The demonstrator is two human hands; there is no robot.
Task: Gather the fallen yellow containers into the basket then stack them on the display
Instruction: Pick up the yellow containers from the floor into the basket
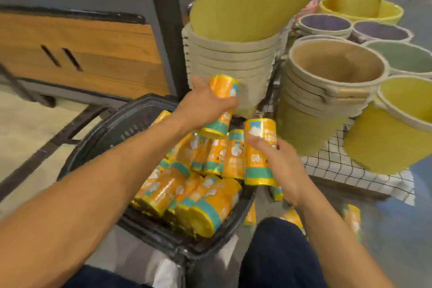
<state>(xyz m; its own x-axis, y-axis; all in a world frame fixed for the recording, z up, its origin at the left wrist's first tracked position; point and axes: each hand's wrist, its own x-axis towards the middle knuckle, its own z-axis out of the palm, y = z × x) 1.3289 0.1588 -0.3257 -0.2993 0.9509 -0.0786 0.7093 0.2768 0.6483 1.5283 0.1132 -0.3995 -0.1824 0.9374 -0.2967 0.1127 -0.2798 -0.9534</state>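
- Yellow-orange containers (198, 196) with teal bands lie piled on their sides in the dark basket (98, 145). The head view is the only one, and it is somewhat blurred.
- Left hand (203, 104): the fingers are curled round one held container (224, 87), which is tilted above the far end of the basket, close to the beige bucket stack (233, 58).
- Right hand (280, 166): thumb and fingers are wrapped round a second container (258, 154), which is roughly upright over the basket's far right corner.
- Floor: loose containers (350, 217) remain outside the basket, to its right, near the person's knee (278, 252).
- Surroundings: more buckets, yellow, beige and grey, are nested in stacks on a wire grid shelf (339, 166) beyond the basket.
- Assessment: gathering looks well advanced, as the basket is heavily loaded. It is not complete, with two containers in hand and several on the floor.
- Stacking on the display appears not yet begun. Which fixture is the display for these containers cannot be told.
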